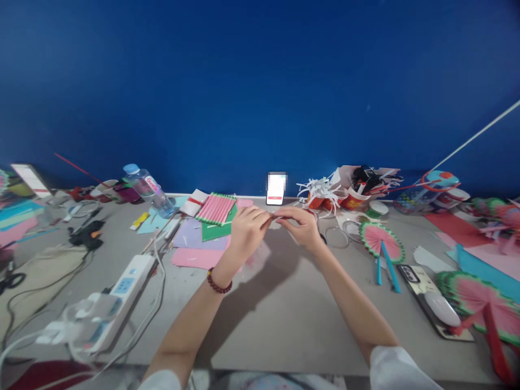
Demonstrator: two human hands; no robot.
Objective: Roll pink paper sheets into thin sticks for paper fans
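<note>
My left hand (249,230), with a dark red bead bracelet (220,283) on the wrist, is raised over the middle of the grey table. Its fingers are pinched together. Close by on the right, my right hand (303,226) is also in a pinch, and the fingertips of both hands meet. Anything between them is too small or hidden to name. Behind the hands a phone (275,189) with a lit screen leans on the blue wall. Left of my left hand lies pink pleated paper (216,210) with green edges, over green paper (214,232) and pink paper (197,258).
On the left are a power strip (136,279) with cables, a plastic bottle (150,187) and a black glue gun (87,235). To the right stand cups with paper strips (320,189), a watermelon-coloured paper fan (382,241), another phone (412,273) and a white mouse (441,307).
</note>
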